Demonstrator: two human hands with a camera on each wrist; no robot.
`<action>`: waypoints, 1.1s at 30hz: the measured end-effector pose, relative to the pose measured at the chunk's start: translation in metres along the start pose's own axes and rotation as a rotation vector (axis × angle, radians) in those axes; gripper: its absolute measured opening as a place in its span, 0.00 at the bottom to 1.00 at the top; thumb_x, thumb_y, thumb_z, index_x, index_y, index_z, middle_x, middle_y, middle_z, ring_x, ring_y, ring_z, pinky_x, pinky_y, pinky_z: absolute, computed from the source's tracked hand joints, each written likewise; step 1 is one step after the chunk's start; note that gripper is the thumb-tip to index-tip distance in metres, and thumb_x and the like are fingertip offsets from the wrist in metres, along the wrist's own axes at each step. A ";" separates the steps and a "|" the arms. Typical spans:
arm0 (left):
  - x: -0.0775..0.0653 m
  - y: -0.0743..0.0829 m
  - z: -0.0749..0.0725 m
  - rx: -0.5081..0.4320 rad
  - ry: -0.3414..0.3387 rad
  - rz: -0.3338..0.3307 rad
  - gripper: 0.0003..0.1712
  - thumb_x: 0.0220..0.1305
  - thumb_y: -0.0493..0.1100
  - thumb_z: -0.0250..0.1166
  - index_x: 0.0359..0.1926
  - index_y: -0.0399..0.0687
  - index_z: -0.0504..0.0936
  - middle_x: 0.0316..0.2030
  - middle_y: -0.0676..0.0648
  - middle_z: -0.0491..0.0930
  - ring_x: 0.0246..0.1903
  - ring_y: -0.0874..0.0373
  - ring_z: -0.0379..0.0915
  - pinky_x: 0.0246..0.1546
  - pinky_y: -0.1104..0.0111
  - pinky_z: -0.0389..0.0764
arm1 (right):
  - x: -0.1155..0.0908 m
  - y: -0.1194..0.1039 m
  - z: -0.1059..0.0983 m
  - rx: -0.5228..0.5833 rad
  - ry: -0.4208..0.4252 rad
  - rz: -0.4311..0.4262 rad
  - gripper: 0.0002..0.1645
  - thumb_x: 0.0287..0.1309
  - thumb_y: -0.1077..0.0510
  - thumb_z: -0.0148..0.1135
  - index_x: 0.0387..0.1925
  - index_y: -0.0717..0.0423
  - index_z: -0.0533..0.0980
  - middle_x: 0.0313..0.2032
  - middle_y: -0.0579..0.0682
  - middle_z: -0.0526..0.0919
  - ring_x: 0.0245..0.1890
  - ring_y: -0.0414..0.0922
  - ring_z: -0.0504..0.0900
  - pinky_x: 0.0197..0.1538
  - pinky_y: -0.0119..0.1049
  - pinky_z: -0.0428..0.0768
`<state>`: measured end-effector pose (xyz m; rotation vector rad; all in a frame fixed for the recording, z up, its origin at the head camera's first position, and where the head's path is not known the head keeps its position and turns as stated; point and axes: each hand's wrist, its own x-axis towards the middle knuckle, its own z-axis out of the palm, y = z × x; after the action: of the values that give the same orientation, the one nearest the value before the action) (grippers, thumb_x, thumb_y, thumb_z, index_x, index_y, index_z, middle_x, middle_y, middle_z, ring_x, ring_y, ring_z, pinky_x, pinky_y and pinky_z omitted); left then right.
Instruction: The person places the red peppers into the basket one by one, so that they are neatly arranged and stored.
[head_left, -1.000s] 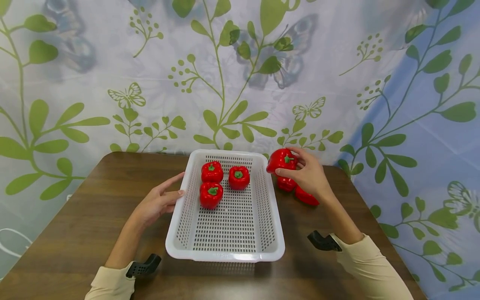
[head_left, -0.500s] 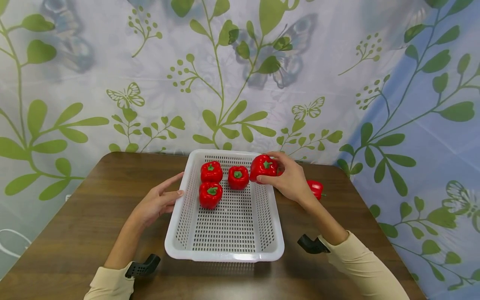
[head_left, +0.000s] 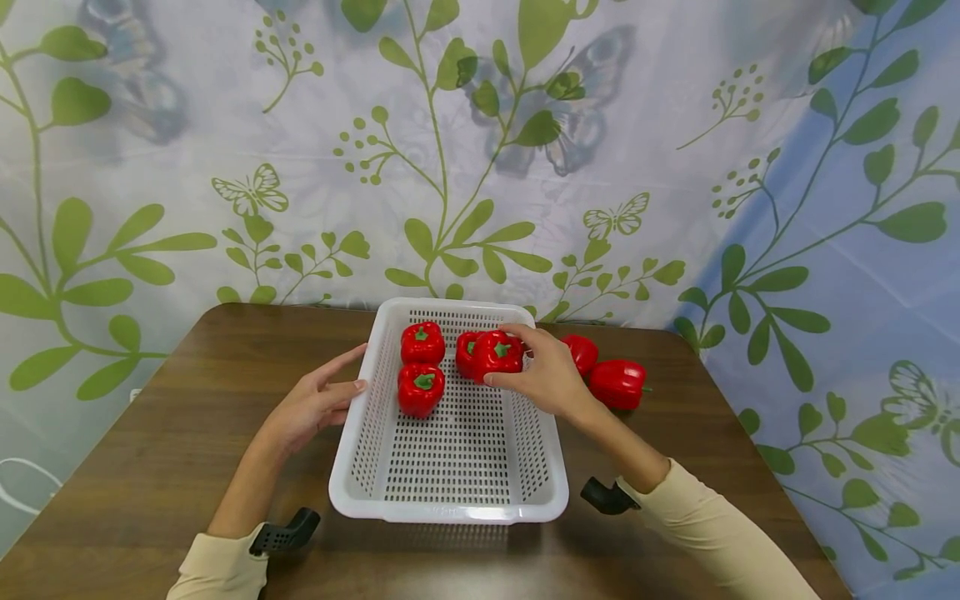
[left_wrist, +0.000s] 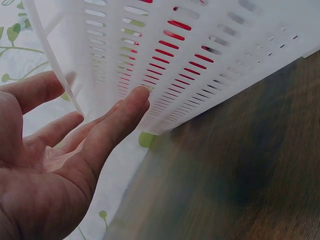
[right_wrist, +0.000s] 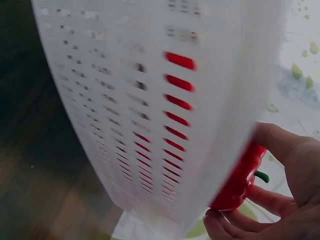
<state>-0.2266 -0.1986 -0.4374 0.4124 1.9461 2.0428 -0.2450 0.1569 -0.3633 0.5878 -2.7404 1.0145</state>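
While left hand (head_left: pixel 307 407) touches basket (head_left: pixel 450 512), right hand (head_left: pixel 552 373) over it, gripping pepper (head_left: pixel 495 354)

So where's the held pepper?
In the head view, the held pepper is in the right hand, over the basket, right of centre, partly hiding another pepper.

white plastic basket (head_left: pixel 517 511) — faint marks (head_left: pixel 448 511) on the near rim, too small to read. legible text, numbers or brands — none.

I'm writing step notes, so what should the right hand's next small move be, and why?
Probably lower the held pepper into the basket: the right hand grips it, apparently above the floor, with three other peppers inside and bare space nearer the person.
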 end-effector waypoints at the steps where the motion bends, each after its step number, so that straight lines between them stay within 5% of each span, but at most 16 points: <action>1: 0.000 0.000 0.000 0.002 0.002 -0.001 0.36 0.69 0.41 0.56 0.74 0.57 0.52 0.59 0.29 0.70 0.50 0.39 0.77 0.43 0.50 0.80 | 0.000 0.000 0.003 -0.003 -0.005 -0.013 0.43 0.42 0.46 0.76 0.61 0.49 0.71 0.55 0.47 0.77 0.49 0.46 0.77 0.48 0.46 0.81; 19: 0.000 -0.002 0.000 -0.005 -0.003 0.014 0.35 0.70 0.41 0.56 0.74 0.58 0.53 0.59 0.30 0.70 0.50 0.37 0.76 0.44 0.50 0.80 | -0.003 0.015 0.034 -0.093 -0.129 -0.010 0.45 0.41 0.43 0.76 0.63 0.47 0.70 0.60 0.51 0.73 0.56 0.50 0.74 0.49 0.47 0.81; 33: -0.002 0.001 0.002 -0.019 -0.013 0.014 0.36 0.70 0.40 0.55 0.74 0.55 0.50 0.60 0.28 0.68 0.50 0.37 0.76 0.43 0.50 0.80 | -0.004 0.014 0.041 -0.236 -0.123 -0.029 0.45 0.42 0.40 0.74 0.64 0.43 0.70 0.58 0.52 0.76 0.56 0.51 0.74 0.52 0.49 0.79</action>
<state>-0.2243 -0.1975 -0.4359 0.4357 1.9203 2.0601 -0.2473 0.1411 -0.4042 0.6671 -2.8914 0.6554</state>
